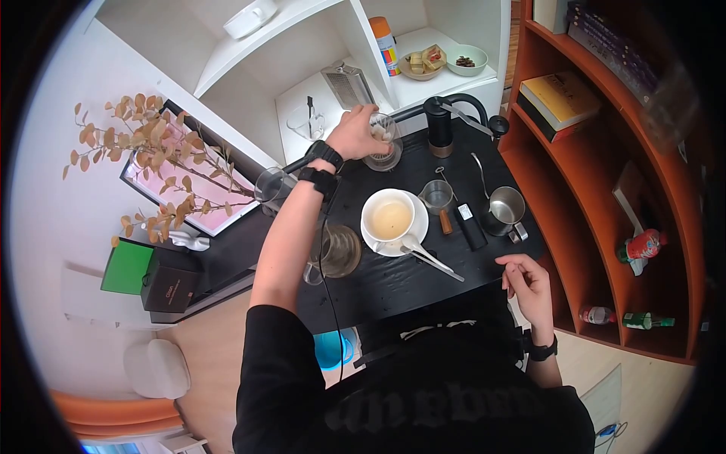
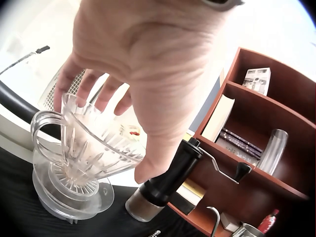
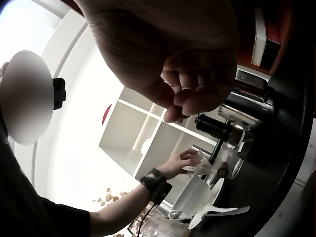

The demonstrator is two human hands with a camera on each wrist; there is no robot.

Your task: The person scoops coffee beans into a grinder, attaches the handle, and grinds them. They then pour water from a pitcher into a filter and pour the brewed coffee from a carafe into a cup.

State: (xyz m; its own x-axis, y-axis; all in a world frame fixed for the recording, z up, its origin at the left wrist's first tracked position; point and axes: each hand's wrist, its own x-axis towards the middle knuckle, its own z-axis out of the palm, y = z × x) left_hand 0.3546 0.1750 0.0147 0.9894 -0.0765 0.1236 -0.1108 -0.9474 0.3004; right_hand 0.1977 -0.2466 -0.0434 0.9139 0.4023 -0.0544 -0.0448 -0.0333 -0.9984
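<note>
At the back of the black table, the left hand [image 1: 352,135] [image 2: 143,69] grips a clear ribbed dripper [image 1: 389,129] [image 2: 94,148] by its upper part, thumb at one side and fingers round the far side. The dripper's handle and round base show in the left wrist view. To its right stands a black hand grinder [image 1: 439,127] [image 2: 170,177]. The right hand [image 1: 528,289] [image 3: 168,49] hangs loosely curled by the table's front right edge, holding nothing. Nearest to it is a metal cup [image 1: 505,210] with a spoon beside it.
A white cup [image 1: 388,216] of pale liquid stands on a saucer with a white spoon. Around it are a glass server [image 1: 340,251], a small wooden-handled pitcher [image 1: 437,195] and a black device [image 1: 470,227]. White shelves [image 1: 295,57] rise behind; a brown bookcase [image 1: 563,170] stands right.
</note>
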